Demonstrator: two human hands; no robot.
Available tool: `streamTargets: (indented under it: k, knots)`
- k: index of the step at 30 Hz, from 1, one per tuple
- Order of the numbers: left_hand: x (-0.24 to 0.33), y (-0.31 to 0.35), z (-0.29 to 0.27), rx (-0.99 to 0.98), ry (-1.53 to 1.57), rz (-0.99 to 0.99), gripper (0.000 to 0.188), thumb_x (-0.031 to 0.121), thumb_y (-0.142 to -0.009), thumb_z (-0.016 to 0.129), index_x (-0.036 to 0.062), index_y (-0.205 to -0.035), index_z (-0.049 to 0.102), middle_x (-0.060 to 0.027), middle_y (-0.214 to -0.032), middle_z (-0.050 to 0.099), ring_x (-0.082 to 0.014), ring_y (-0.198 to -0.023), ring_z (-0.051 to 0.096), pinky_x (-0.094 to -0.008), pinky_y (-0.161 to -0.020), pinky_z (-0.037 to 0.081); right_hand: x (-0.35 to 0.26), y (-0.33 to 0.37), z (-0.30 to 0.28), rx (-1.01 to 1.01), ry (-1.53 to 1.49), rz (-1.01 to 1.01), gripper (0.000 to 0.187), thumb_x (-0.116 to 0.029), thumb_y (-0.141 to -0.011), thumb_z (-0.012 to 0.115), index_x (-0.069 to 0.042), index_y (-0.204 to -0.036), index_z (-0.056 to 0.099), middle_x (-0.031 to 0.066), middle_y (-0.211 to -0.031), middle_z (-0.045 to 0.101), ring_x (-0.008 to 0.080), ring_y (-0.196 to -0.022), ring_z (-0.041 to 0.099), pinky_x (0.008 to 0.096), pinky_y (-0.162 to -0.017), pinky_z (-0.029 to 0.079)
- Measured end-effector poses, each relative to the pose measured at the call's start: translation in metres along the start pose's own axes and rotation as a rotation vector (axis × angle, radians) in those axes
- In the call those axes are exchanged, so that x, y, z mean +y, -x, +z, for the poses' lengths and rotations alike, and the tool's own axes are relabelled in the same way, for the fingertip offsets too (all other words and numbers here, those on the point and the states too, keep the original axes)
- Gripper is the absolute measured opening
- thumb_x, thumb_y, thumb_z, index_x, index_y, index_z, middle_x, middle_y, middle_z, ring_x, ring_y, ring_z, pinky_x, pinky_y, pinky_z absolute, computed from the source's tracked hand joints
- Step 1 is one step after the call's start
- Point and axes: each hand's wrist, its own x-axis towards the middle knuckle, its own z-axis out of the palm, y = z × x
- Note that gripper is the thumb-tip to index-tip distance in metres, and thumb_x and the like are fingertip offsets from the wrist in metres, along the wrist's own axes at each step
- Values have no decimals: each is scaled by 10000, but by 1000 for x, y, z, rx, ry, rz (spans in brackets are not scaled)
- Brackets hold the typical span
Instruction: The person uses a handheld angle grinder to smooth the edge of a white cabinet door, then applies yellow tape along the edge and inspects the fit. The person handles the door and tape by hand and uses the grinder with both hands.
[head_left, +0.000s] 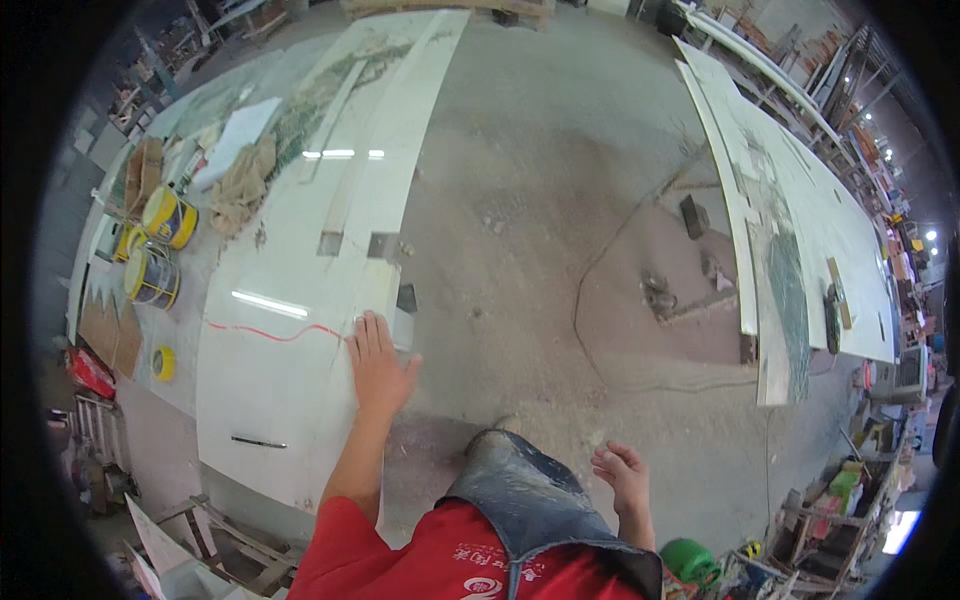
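Observation:
My left hand lies with fingers stretched out on the near right edge of a long pale polished slab. A wavy thin red line runs across the slab to its fingertips; I cannot tell whether it is a drawn mark or a string. Nearer to me on the slab is a slim dark bar, perhaps a pen. My right hand hangs over the floor beside my dark, dusty apron. Its fingers are loosely bent and apart, and nothing shows in them.
Yellow-and-dark buckets, a yellow tape roll and crumpled brown sacking sit at the left. Another long slab stands at the right. Between them a cable and a dark block lie on the dusty floor.

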Motion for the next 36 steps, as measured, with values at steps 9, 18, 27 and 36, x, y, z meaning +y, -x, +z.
streamTargets:
  k: [9, 18, 27, 36]
  knots:
    - [52, -64, 21, 109, -13, -118, 995, 390, -818, 771, -74, -1556, 293, -280, -1639, 268, -434, -1535, 225, -568, -1248, 167, -134, -164, 33, -356, 47, 14, 352, -142, -978, 680, 18, -1280, 594, 152, -1133, 715, 252, -989, 723, 351, -844, 596]
    - [108, -46, 66, 240, 247, -563, 811, 282, -820, 729, -59, -1485, 414, -292, -1558, 398, -438, -1466, 343, -581, -1209, 250, -310, -305, 113, -660, 348, -53, 254, -102, -980, 644, -5, -1213, 611, 127, -1062, 736, 208, -921, 727, 323, -788, 588]
    - [171, -102, 22, 536, 397, -775, 348, 155, -884, 672, -5, -1193, 675, -228, -1218, 674, -428, -1155, 607, -482, -1036, 465, -401, -393, 248, -916, 557, -143, 292, -120, -1002, 634, 23, -1255, 614, 125, -1098, 734, 190, -928, 718, 311, -804, 582]
    - [21, -275, -4, 608, 201, -765, 405, 147, -848, 746, 18, -1223, 665, -212, -1235, 660, -413, -1168, 587, -490, -1024, 463, -442, -426, 392, -866, 625, -109, 233, -163, -1008, 647, 34, -1115, 711, 122, -1040, 752, 203, -938, 726, 328, -825, 589]
